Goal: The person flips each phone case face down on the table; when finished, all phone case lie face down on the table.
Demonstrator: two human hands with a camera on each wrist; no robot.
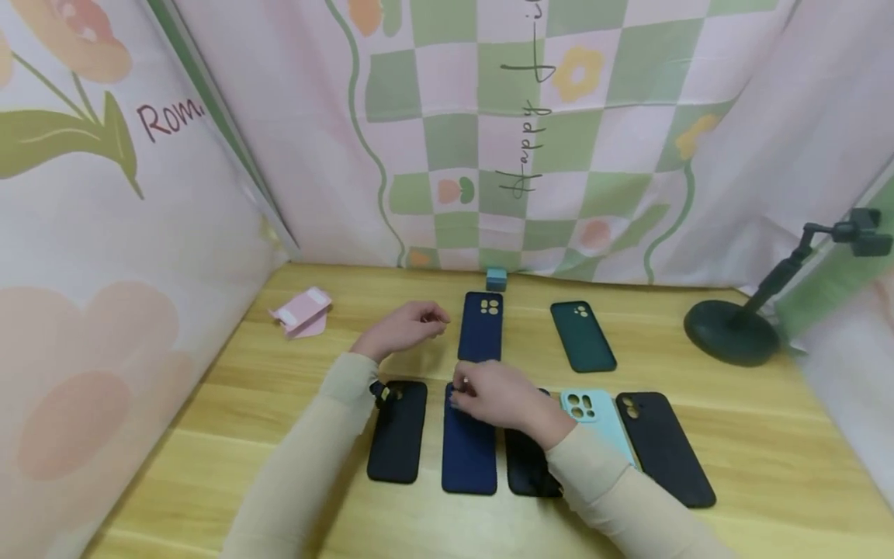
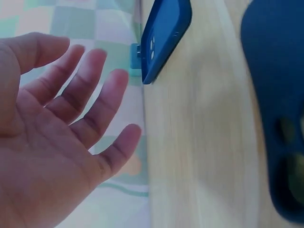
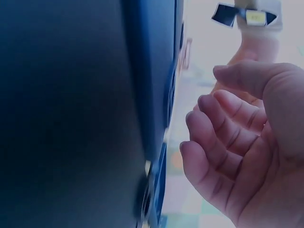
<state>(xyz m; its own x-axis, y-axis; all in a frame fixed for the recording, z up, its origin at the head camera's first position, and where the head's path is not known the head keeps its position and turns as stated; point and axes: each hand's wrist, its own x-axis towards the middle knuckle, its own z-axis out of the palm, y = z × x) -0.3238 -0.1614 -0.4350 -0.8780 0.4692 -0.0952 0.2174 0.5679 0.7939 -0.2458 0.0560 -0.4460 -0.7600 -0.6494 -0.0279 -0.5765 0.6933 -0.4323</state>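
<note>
My left hand (image 1: 408, 326) hovers left of a navy phone case (image 1: 480, 334) at the back, its fingers loosely bent around nothing. In the left wrist view that case slants beside a small blue block (image 2: 136, 59). My right hand (image 1: 499, 396) overlaps the top of another navy phone case (image 1: 469, 458) in the front row. The right wrist view shows its fingers (image 3: 209, 142) relaxed and apart from the cases. Left of this navy case lies a black phone case (image 1: 396, 439); to its right, another black phone case (image 1: 529, 466) is partly hidden by my right arm.
A turquoise phone case (image 1: 608, 423) and a black one (image 1: 670, 450) continue the front row rightward. Behind them lies a dark green phone case (image 1: 583, 335). A pink box (image 1: 303, 310) sits back left, a black stand (image 1: 732, 332) at right. Printed curtains (image 1: 447, 140) border the table.
</note>
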